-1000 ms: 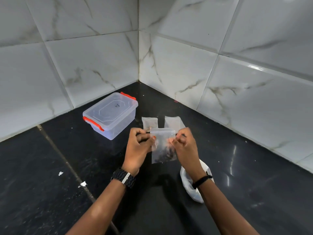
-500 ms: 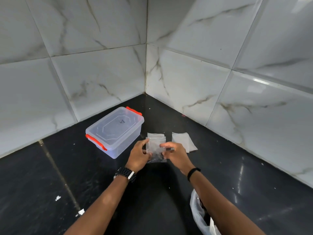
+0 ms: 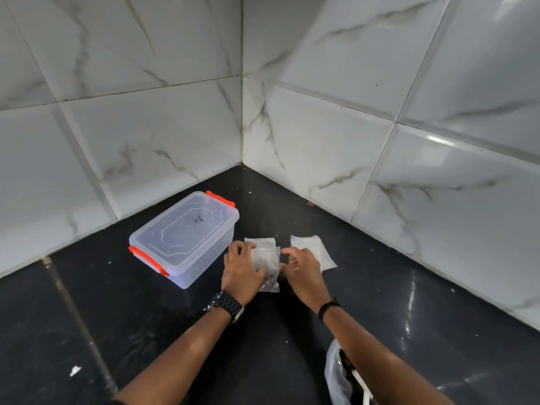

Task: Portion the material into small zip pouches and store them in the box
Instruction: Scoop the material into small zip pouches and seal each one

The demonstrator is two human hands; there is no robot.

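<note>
Debris first, at the lower left of the frame: a white scrap [image 3: 75, 370] on the black floor [image 3: 87, 317], with a pale seam running diagonally past it. Right of that, left of centre, sits the clear box [image 3: 184, 238], lid on, orange latches at its near and far ends, a small dark mark on the lid.

Just right of the box, the left hand [image 3: 242, 268] lies over the left side of a filled zip pouch [image 3: 269, 267], thumb on its face, fingers curled at its upper left corner — it holds the pouch against the floor. Dark material shows through the plastic at the pouch's lower end. The pouch lies on top of a flat stack of empty pouches [image 3: 260, 241], hiding most of it; only the stack's top edge shows.

The right hand [image 3: 302, 268] is at the pouch's right edge, fingertips bent toward it; whether it pinches the plastic cannot be told. This hand covers the left part of a second pile of empty pouches [image 3: 317, 249], centre right.

At the bottom right, the right forearm crosses a white plastic bag [image 3: 339, 378] with dark contents, hiding its right side.
</note>
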